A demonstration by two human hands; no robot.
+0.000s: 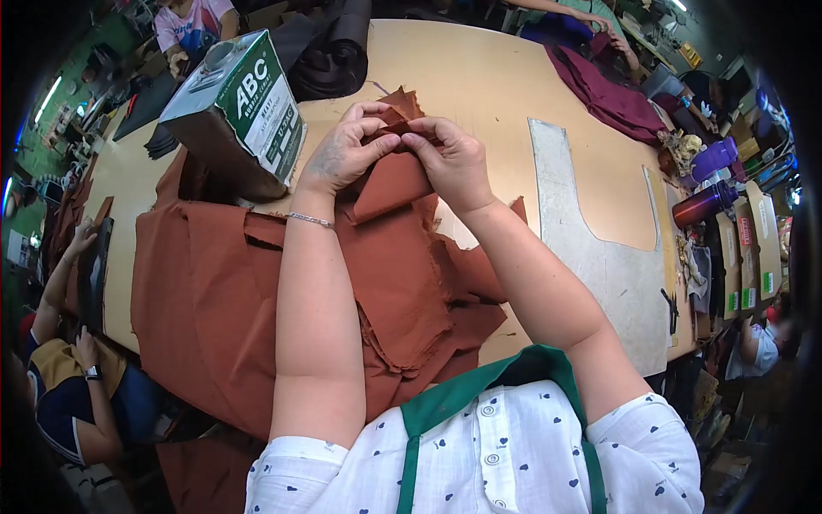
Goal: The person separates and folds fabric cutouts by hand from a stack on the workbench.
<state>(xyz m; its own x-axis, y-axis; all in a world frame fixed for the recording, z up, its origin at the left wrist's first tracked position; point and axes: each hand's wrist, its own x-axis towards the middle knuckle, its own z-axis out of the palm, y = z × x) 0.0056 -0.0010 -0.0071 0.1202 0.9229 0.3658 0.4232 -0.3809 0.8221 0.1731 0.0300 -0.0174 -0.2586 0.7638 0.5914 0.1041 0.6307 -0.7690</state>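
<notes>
My left hand and my right hand meet above the table, both pinching the edge of a rust-brown fabric piece. Thumbs point toward each other on the folded edge, and a frayed corner sticks up behind the fingers. Below the held piece lies a stack of rust-brown fabric pieces with frayed edges. A larger spread of the same fabric drapes over the table's near left side, partly hidden under my left forearm.
A green and white ABC rubber cement can stands left of my hands. Behind it is a dark fabric roll. A grey U-shaped template lies right on the table. Maroon fabric and bottles are farther right. Other people sit around.
</notes>
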